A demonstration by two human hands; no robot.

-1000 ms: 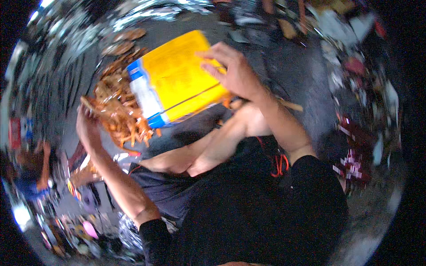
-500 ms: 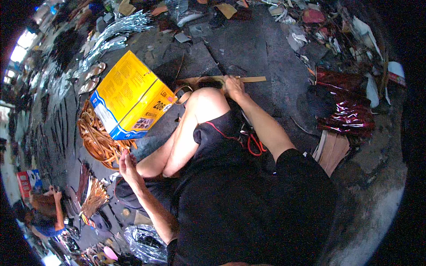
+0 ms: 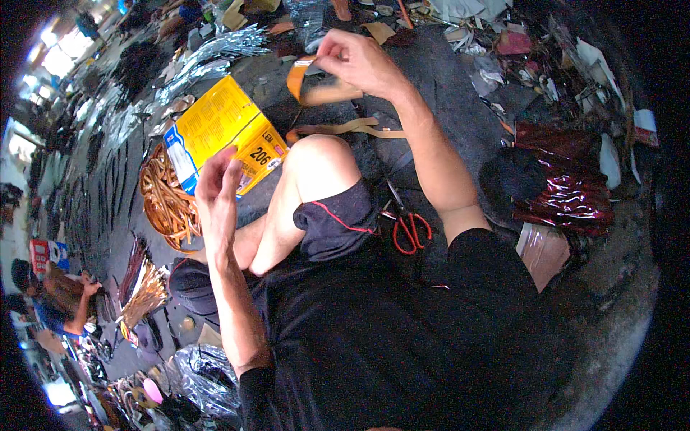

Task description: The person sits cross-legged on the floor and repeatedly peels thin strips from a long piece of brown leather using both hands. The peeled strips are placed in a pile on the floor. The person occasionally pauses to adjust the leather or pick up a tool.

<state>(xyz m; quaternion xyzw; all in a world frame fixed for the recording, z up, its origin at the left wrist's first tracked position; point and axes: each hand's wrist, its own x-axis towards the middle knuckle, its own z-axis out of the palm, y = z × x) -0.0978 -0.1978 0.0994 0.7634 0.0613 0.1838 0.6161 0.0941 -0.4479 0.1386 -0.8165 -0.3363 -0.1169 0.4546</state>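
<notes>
My right hand [image 3: 359,65] is raised at the upper middle, thumb and fingers pinched on a curled brown strip [image 3: 295,80] that hangs in a loop and is partly smeared by motion. My left hand [image 3: 218,194] is up in front of the yellow box [image 3: 223,111], its fingers loosely bent and apart, and I see nothing in it. Beside that box is a round container heaped with brown strips [image 3: 162,197]. Past my bent knee, tan strips [image 3: 352,128] lie on the dark floor. Scissors with red handles [image 3: 412,235] rest beside my shorts.
Shiny dark red sheets [image 3: 560,176] lie on the right above a brown stack [image 3: 543,251]. Silvery strips [image 3: 215,57] are at the upper left, with scraps along the far side. Another person [image 3: 68,294] sits at the far left. Clear plastic [image 3: 205,377] is at lower left.
My right hand has lifted from the floor strip and moved up and left with a curled strip. My left hand has risen from beside the strip container to in front of the yellow box.
</notes>
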